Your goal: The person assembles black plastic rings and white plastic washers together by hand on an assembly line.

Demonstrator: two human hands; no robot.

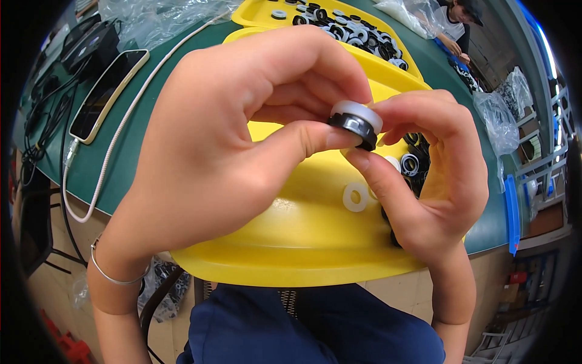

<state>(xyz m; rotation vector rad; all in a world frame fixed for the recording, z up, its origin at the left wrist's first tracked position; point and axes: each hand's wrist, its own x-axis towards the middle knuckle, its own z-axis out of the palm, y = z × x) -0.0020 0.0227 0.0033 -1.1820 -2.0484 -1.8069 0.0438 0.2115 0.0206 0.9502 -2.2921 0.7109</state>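
Note:
Above the near yellow tray (291, 261), my left hand (224, 133) pinches a glossy black plastic ring (354, 127) between thumb and fingertips. A translucent white washer (359, 113) sits against the ring's upper side, slightly tilted. My right hand (439, 158) closes on the same pair from the other side, index finger at the white washer and thumb at the black ring's lower edge. A loose white washer (356, 197) lies flat in the tray below. Several black rings (410, 164) lie at the tray's right, partly hidden by my right hand.
A second yellow tray (248, 13) of mixed black and white rings stands behind. On the green table (160, 97) at left lie a phone (109, 94) with a white cable (138, 97), black adapters (91, 45) and clear plastic bags (157, 21). Another person (458, 30) works at far right.

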